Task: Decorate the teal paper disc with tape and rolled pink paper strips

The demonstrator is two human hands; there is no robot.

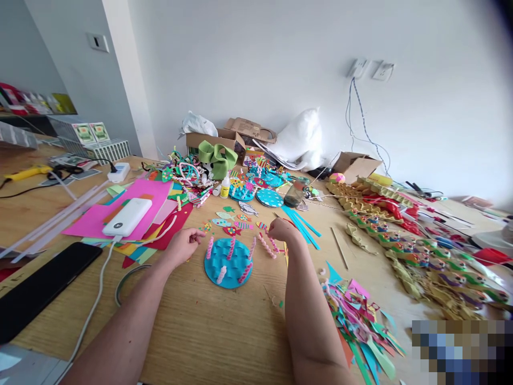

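Note:
A blue round disc with scalloped marks lies on the table, and several pink twisted pipe-cleaner pieces stand up from it. Left of the disc, my left hand hovers with loosely bent fingers and nothing visible in them. To the disc's upper right, my right hand has its fingers pinched together; what they hold, if anything, is hidden. Just beside those fingers are a striped paper fish and loose pink pipe-cleaner pieces. More patterned paper fish lie beyond the disc.
A white power bank rests on coloured sheets at left, near a black phone. Behind stand a glue bottle, finished blue discs and a glass jar. Paper scraps and painted egg-carton strips cover the right.

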